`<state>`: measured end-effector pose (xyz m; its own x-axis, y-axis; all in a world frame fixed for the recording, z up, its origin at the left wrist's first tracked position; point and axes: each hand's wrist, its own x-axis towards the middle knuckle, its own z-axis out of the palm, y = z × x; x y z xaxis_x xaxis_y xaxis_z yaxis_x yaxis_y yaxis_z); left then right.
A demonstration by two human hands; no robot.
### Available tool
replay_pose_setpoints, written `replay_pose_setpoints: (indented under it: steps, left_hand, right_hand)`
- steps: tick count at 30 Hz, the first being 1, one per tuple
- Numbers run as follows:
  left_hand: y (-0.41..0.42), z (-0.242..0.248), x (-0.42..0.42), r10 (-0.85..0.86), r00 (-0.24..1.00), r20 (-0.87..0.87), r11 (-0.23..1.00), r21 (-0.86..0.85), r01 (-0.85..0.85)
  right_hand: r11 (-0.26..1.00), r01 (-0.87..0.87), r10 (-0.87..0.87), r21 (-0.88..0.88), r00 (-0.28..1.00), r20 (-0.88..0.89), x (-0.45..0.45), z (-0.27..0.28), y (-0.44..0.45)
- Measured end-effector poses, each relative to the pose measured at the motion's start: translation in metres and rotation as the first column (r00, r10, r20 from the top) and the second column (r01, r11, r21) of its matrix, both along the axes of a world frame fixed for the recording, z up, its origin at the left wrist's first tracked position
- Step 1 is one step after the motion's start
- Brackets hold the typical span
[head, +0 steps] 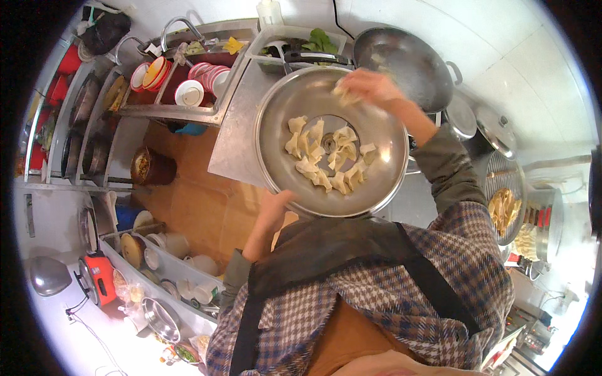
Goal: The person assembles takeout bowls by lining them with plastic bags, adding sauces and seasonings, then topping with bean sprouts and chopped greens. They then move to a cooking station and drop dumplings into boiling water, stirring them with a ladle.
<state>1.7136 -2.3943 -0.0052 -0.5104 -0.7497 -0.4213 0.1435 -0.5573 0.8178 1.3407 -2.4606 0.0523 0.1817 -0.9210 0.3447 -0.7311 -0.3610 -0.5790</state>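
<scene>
In front of me is a wide stainless steel lid [381, 183], hollow side up, with a round fitting at its middle. Several folded wontons [308, 169] lie around that fitting. My left hand [273, 211] grips the lid's near-left rim, the thumb over the edge. Above the far-right part of the lid, my right hand [369, 89] is blurred and pinches pale wontons [345, 94]; how many cannot be made out. Just beyond that hand stands a large dark wok [409, 70] with hazy, steamy contents.
A clear plastic tub [305, 40] with leafy greens stands behind the lid. To the left, a sink [169, 110] holds stacked bowls [190, 93]. At the right are pot lids [494, 129] and a ridged round pan [505, 174] with food. A brown bucket [155, 167] stands on the floor.
</scene>
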Motion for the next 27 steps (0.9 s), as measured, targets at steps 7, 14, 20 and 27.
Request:
replay_pose_setpoints:
  steps: [7, 14, 20, 27]
  left_hand:
    - [0.001, 0.003, 0.004, 0.019, 1.0, -0.018, 1.0, 0.016, -0.019]
    - [-0.002, 0.009, 0.011, 0.025, 0.999, -0.044, 1.0, -0.004, -0.025]
    - [0.002, 0.009, 0.019, 0.036, 0.999, -0.036, 0.999, -0.001, -0.036]
    - [0.001, 0.006, 0.021, 0.108, 0.991, -0.075, 0.994, 0.006, -0.108]
  right_hand:
    - [0.867, 0.471, -0.491, -0.16, 0.757, -0.432, -0.101, 0.025, 0.018]
    - [0.933, -0.091, 0.163, 0.347, 0.97, -0.183, 0.023, -0.001, 0.042]
    - [0.977, -0.178, 0.21, 0.115, 0.89, -0.404, 0.071, -0.019, 0.066]
    - [0.972, -0.233, 0.186, -0.017, 0.815, -0.549, 0.071, -0.042, 0.055]
